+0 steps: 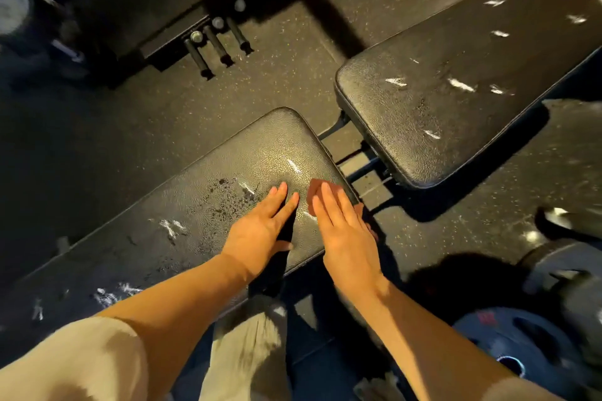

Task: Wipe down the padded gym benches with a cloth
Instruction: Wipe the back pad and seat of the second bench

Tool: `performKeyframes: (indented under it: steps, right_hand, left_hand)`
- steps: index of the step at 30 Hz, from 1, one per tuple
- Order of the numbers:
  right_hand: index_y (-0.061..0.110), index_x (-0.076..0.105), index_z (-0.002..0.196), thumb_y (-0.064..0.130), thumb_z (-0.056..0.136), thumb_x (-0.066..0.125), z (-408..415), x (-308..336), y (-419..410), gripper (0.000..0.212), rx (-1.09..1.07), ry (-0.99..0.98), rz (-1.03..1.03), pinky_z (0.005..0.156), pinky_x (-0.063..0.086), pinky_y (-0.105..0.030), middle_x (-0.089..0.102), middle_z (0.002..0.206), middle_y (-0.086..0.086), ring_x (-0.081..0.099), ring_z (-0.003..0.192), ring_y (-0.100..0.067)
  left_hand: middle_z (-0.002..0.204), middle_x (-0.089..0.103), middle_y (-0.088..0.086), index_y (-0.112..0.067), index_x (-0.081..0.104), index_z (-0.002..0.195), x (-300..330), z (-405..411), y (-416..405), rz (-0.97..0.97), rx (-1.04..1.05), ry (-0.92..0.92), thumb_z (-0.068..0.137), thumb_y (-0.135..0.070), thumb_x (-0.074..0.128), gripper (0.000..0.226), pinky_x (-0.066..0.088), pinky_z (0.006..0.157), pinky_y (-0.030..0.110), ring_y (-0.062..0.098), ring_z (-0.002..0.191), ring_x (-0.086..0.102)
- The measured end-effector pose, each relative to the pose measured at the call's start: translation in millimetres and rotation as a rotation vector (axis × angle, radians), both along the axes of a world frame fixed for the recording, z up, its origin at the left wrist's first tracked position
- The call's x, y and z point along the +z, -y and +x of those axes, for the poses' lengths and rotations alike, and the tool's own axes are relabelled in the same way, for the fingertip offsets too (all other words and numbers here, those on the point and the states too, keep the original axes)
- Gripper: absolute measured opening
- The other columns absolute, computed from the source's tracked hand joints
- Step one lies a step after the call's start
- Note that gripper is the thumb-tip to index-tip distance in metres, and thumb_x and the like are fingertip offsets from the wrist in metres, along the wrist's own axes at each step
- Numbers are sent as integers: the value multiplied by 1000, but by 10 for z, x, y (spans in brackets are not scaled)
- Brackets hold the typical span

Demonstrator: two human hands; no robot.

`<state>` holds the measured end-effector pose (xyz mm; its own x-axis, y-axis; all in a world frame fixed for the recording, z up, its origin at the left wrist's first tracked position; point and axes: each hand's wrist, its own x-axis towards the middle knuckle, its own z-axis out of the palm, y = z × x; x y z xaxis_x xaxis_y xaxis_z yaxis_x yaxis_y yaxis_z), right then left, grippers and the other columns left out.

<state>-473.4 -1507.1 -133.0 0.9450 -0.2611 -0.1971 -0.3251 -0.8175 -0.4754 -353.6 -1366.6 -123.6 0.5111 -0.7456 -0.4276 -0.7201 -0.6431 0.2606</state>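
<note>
- My left hand (pixel 260 231) lies flat, fingers straight, on the near bench pad (pixel 208 205) by its far end.
- My right hand (pixel 342 231) presses flat on a reddish cloth (pixel 315 187) at that pad's far right corner.
- Second bench pad (pixel 456 81) sits beyond, streaked white.

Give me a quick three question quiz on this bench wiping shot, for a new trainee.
1. True or false: the right hand presses a cloth flat on the near bench pad.
2. Which hand has no cloth under it?
A. left hand
B. right hand
3. Fill in: the far bench pad shows white ____ on its surface.

Key: 1 true; 2 A; 3 streaks
</note>
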Motion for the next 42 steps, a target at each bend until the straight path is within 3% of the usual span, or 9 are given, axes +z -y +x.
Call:
performKeyframes:
  steps: [4, 9, 12, 14, 17, 20, 23, 35, 42]
  right_hand:
    - [12, 17, 155, -8, 87, 53, 476, 91, 201, 79, -148, -106, 51, 115, 29, -37, 0, 163, -7, 4, 150, -26]
    - [10, 40, 145, 1, 58, 73, 48, 57, -395, 94, -132, -192, -9, 102, 46, -41, 32, 155, -10, 39, 138, -31]
    - [9, 21, 151, 21, 63, 86, 84, 89, -374, 110, -137, -207, 12, 113, 34, -47, 13, 161, -10, 22, 146, -32]
    - [14, 6, 155, 8, 84, 66, 269, 89, -251, 93, -219, -201, 25, 120, 19, -44, -12, 162, -3, -3, 150, -26]
    - [8, 36, 149, -9, 81, 44, 277, 30, -379, 71, -353, -11, -26, 111, 37, -50, 20, 160, -8, 22, 146, -32]
    - [11, 56, 135, 6, 71, 60, -54, -117, -724, 64, -214, 108, -97, 97, 48, -44, 47, 147, -6, 49, 132, -30]
    - [9, 57, 134, 7, 56, 83, -110, -211, -552, 82, -94, 207, -162, 108, 36, -43, 48, 146, -9, 47, 133, -30]
    - [13, 63, 127, 8, 83, 52, 22, -571, -15, 45, -290, 505, -242, 89, 30, -35, 56, 138, -3, 37, 117, -21]
    - [4, 63, 121, -6, 73, 67, -188, -501, -600, 49, -127, 497, -353, 79, 55, -45, 60, 131, -11, 52, 103, -33]
  left_hand:
    - [158, 26, 7, -18, 33, 151, -61, 59, -99, -60, -43, 37, 68, -40, 84, 99, 60, 79, 42, 22, 141, 31]
    - [160, -21, 1, -25, -11, 154, 33, 106, -48, 133, -194, 44, 96, -52, 43, 84, 48, 101, 32, 12, 148, -9]
    - [162, 11, 10, -18, 14, 155, -73, 140, -121, -8, -220, 166, 88, -56, 46, 83, 61, 65, 35, 20, 146, 25]
    - [157, 28, 12, -14, 31, 150, -166, 143, -238, -73, -251, 224, 90, -60, 42, 76, 58, 51, 31, 22, 139, 39]
    - [157, 30, 12, -12, 36, 149, -271, 124, -341, -149, -304, 276, 96, -57, 32, 70, 60, 69, 30, 22, 142, 34]
    - [156, 32, 11, -9, 40, 147, -366, 100, -386, -245, -301, 316, 98, -53, 33, 66, 53, 91, 31, 23, 143, 33]
    - [156, 32, 10, -10, 40, 147, -409, 67, -405, -291, -303, 369, 99, -52, 34, 64, 43, 101, 29, 22, 143, 32]
    - [160, 24, 2, -20, 29, 152, -535, 95, -492, -363, -314, 400, 101, -54, 24, 62, 27, 113, 36, 19, 147, 21]
    - [160, 22, -2, -24, 27, 153, -603, 113, -486, -389, -294, 426, 98, -60, 19, 66, 19, 114, 31, 14, 148, 18]
